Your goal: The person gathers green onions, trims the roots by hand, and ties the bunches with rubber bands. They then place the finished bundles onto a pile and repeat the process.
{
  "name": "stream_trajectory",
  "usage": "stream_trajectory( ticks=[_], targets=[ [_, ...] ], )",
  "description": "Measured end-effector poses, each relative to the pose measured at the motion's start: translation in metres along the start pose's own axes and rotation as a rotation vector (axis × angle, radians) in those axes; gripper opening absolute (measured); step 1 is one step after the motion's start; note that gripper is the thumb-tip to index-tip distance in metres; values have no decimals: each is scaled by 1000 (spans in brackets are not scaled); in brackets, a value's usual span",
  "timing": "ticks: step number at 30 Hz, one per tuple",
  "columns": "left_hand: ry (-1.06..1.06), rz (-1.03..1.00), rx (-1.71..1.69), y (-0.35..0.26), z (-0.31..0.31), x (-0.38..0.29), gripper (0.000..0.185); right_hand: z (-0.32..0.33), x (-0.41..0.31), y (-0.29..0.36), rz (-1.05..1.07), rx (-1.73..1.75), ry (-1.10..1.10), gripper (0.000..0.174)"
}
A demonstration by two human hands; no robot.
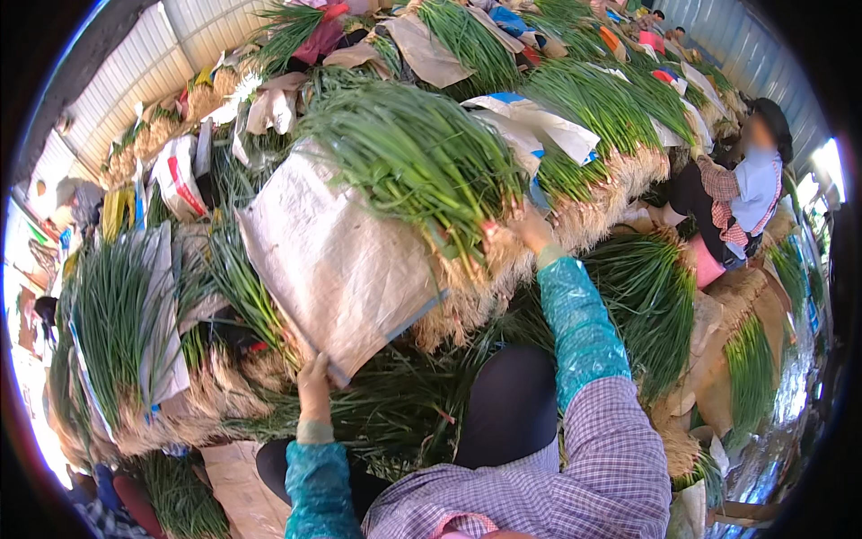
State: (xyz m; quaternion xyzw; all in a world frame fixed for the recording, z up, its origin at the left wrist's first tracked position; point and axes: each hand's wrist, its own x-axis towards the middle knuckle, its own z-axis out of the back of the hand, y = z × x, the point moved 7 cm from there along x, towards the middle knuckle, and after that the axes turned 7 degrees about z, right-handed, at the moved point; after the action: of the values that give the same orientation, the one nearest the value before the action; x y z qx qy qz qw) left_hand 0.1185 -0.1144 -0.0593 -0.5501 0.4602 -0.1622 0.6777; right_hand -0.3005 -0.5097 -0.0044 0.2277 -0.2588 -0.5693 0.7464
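My left hand (315, 389) grips the near corner of a whitish woven plastic sheet (343, 249), which slopes up and away over the pile. My right hand (531, 228) rests at the root end of a large bundle of green onions (417, 151); its fingers are partly hidden by the stalks, so whether they grip is unclear. The green leaves lie over the sheet's far part, and the pale, stringy roots (498, 249) point towards me. Loose green leaves (397, 404) lie below the sheet, beside my knee.
More green onion bundles (114, 323) lie at the left, with others (646, 296) at the right. Behind are stacked bundles with woven sacks (431, 50) between them. A co-worker (747, 182) sits at the right. Corrugated metal walls (135, 74) stand behind.
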Motion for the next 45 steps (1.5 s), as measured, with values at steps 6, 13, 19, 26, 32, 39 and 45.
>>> stream_trajectory(
  ticks=[6,13,19,26,32,39,45],
  targets=[
    [24,-142,284,33,-11,22,33,48,-21,101,149,-137,-143,57],
    [-9,-144,223,26,-16,-16,31,0,-76,129,190,-331,64,48],
    [-132,-341,10,-13,-13,-69,19,-3,-157,206,458,-100,-64,27],
    [435,-86,-248,-23,-127,-78,35,-71,-269,252,671,228,160,20],
    [602,325,-602,0,-150,-83,27,-72,-256,156,176,628,279,32],
    [567,268,-563,1,-146,-106,36,-165,-225,189,-125,1454,384,21],
    [435,321,-560,25,-122,-94,39,-172,-232,204,-381,2078,480,20]
  ],
)
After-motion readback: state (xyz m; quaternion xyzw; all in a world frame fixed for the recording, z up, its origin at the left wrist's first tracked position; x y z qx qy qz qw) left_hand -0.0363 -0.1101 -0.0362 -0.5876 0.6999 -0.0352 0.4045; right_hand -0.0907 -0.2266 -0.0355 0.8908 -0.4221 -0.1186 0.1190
